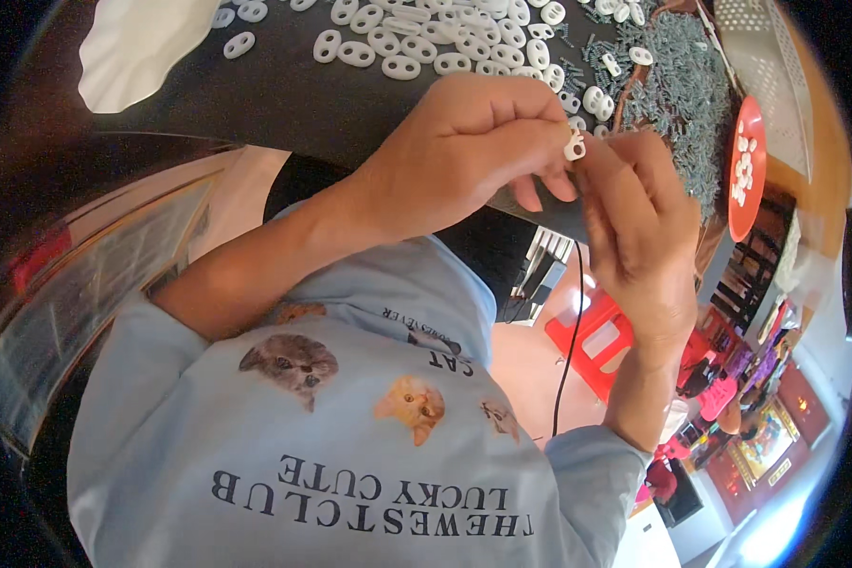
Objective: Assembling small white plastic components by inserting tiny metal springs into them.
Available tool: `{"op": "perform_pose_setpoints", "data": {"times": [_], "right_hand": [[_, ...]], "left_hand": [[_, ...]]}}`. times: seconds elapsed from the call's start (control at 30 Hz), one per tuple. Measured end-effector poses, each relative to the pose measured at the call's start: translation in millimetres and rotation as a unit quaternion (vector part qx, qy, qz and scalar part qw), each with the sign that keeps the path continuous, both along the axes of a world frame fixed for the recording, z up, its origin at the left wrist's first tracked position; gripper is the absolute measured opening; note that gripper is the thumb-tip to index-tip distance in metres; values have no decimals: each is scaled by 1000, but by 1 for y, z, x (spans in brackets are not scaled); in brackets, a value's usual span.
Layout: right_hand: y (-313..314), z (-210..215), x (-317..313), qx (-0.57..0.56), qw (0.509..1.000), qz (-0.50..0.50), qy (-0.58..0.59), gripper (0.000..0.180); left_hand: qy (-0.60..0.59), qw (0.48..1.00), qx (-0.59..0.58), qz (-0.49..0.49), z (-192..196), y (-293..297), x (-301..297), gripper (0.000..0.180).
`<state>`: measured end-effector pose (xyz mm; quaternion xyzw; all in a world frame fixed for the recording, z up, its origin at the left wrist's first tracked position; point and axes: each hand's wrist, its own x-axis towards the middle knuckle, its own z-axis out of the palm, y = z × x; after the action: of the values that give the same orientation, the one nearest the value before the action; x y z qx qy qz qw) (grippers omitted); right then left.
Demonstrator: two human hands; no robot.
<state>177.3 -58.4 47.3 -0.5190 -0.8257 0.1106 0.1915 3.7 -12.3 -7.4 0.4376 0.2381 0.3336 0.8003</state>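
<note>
— What do the hands have between them?

— The left hand (pixel 464 156) pinches a small white plastic piece (pixel 575 147) at its fingertips, and the right hand (pixel 639 222) closes its fingers against the same piece from the other side. It sits just above the near edge of the bench (pixel 284 95), in front of the person's chest.

— Any packages or signs around?

— A white bag (pixel 137 47), crumpled and pale, lies at the far left of the bench. To the right stands a round red disc (pixel 748 166) with small white marks on it, seen nearly edge-on. Above it is a pale perforated tray (pixel 767 57), tilted.

— And the surface itself?

— Dark and smooth. A spread of white oval pieces with two holes each (pixel 426 38) covers the far middle, and beside them to the right lies a heap of small grey screws (pixel 677 85).

— The room?

— Below the bench edge a red plastic stool (pixel 601 341) stands on a pale floor, with a thin black cable (pixel 568 350) hanging in front of it. Brightly coloured goods crowd the lower right, too blurred to tell apart.
</note>
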Motion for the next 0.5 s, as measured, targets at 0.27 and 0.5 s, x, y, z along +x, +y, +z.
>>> {"op": "perform_pose_setpoints", "data": {"times": [0.27, 0.5], "right_hand": [[-4, -5, -1, 47, 997, -5, 57, 16], [-4, 0, -5, -9, 998, -35, 45, 13]], "left_hand": [[-24, 999, -15, -24, -4, 0, -4, 25], [-33, 999, -10, -12, -7, -3, -3, 22]]}}
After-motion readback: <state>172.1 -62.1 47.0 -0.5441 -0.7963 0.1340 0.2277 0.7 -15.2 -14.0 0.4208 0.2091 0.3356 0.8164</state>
